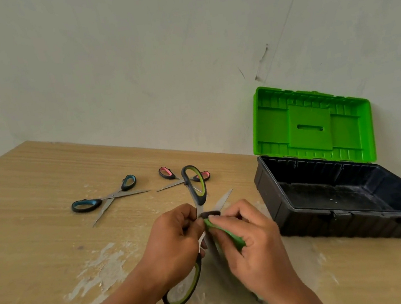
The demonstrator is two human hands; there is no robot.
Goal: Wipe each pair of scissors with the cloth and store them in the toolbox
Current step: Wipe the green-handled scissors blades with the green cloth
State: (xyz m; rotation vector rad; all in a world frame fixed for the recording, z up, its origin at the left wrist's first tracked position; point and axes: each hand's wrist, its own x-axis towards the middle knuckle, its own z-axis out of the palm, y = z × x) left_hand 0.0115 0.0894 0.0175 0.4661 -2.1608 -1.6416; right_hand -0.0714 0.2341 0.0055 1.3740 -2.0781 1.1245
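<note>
My left hand (174, 240) grips a pair of green-and-black scissors (195, 185) near the pivot, blades spread wide above the table. My right hand (250, 241) pinches a green cloth (227, 235) against one blade just below the pivot. Blue-handled scissors (103, 200) lie open on the table to the far left. Pink-handled scissors (172, 177) lie open behind the green pair, partly hidden by it. The toolbox (290, 203) stands at the right, black base, green lid (313, 124) raised against the wall, its inside looks bare.
The wooden table (34, 199) has worn whitish patches in its surface near my hands. A pale wall runs close behind the table and the toolbox.
</note>
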